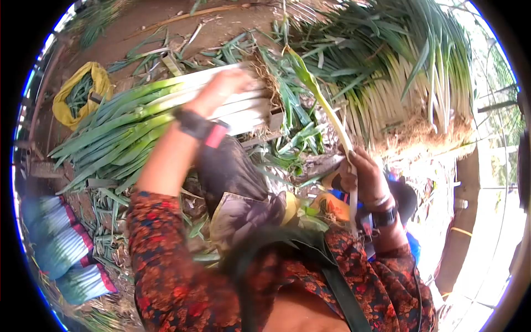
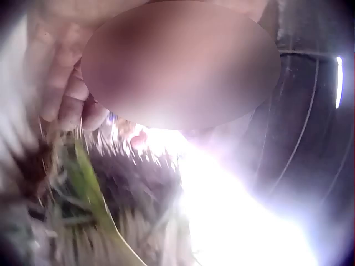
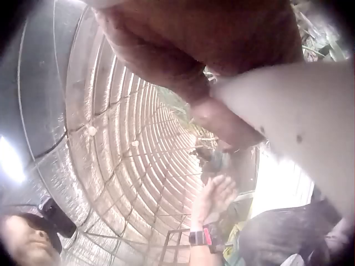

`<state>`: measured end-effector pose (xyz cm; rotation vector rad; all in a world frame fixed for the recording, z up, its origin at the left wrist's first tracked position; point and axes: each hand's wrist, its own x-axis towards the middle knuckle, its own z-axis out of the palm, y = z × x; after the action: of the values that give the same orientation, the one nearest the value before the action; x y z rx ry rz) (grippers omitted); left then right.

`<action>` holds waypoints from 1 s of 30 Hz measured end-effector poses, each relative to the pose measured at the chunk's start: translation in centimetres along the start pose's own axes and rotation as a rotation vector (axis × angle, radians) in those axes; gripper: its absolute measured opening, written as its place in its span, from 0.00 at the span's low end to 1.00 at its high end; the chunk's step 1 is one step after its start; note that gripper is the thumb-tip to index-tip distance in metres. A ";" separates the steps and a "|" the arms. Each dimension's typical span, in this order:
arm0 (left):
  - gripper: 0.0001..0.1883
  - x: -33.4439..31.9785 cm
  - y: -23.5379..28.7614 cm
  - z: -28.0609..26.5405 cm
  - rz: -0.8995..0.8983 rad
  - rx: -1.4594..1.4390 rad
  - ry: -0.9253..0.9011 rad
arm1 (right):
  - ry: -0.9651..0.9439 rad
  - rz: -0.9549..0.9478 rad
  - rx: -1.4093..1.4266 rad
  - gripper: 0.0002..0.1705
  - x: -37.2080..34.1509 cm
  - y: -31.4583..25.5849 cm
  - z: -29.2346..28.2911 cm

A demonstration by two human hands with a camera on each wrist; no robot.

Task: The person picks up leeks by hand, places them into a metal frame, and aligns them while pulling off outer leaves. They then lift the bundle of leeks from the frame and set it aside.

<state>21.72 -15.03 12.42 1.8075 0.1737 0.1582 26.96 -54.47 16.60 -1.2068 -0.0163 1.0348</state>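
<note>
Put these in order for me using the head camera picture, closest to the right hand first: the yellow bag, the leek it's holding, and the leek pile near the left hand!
From the right hand:
1. Held leek: in its grip.
2. Leek pile: to the left, near the left hand.
3. Yellow bag: farther left, by the pile's leaves.

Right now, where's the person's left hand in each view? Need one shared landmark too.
Head: left hand is upper, left of centre, motion-blurred, over the white leek stalks.
Left wrist: its fingers show at upper left, beside a blurred oval.
Right wrist: left hand is below and right of centre.
Landmark: red-marked wristband, in head and right wrist views; I can't see it in left wrist.
</note>
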 end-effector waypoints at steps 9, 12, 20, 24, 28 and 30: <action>0.10 3.8 0.5 11.8 -0.267 -0.881 0.052 | -0.044 0.155 -0.343 0.18 0.5 0.7 1.7; 0.10 4.7 -0.9 12.6 -0.244 -0.709 0.039 | -0.234 -0.446 -1.109 0.13 7.8 -0.1 -2.5; 0.11 5.0 -0.2 12.6 -0.248 -0.644 0.030 | -0.004 -0.197 -0.528 0.18 20.4 -6.4 4.5; 0.12 5.6 -2.0 11.5 -0.257 -0.662 0.073 | -0.162 -0.187 -0.146 0.12 18.7 -4.8 3.6; 0.11 5.4 -3.3 9.6 -0.257 -0.771 0.155 | 0.048 -0.215 -0.051 0.08 13.9 -5.1 0.4; 0.10 4.9 -3.5 8.9 -0.232 -0.795 0.232 | 0.248 -0.266 -0.117 0.08 13.9 -4.8 -5.2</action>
<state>28.19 -21.62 6.98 0.9666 0.4181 0.2327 40.60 -49.16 11.32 -1.3908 -0.0433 0.6556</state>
